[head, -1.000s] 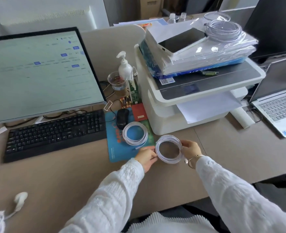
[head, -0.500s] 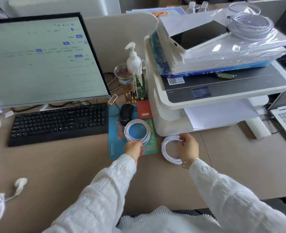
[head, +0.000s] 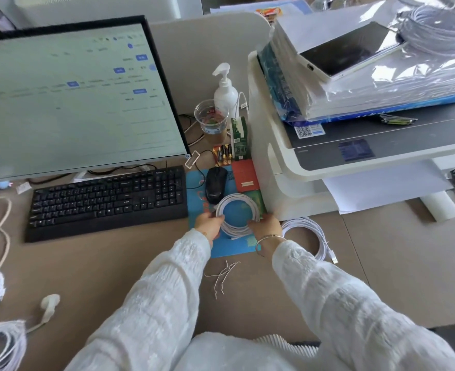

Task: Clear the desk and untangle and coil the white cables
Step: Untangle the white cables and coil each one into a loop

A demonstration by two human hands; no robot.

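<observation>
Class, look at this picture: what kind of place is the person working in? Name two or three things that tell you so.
Most likely an office desk. A monitor stands behind a keyboard, a printer loaded with paper sits to the right, and a divider closes off the back of the desk.

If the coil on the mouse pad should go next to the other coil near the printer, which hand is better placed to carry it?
The right hand. It already grips the coil on the mouse pad on the side facing the second coil, which lies just beside its wrist. The left hand holds the far side.
</observation>
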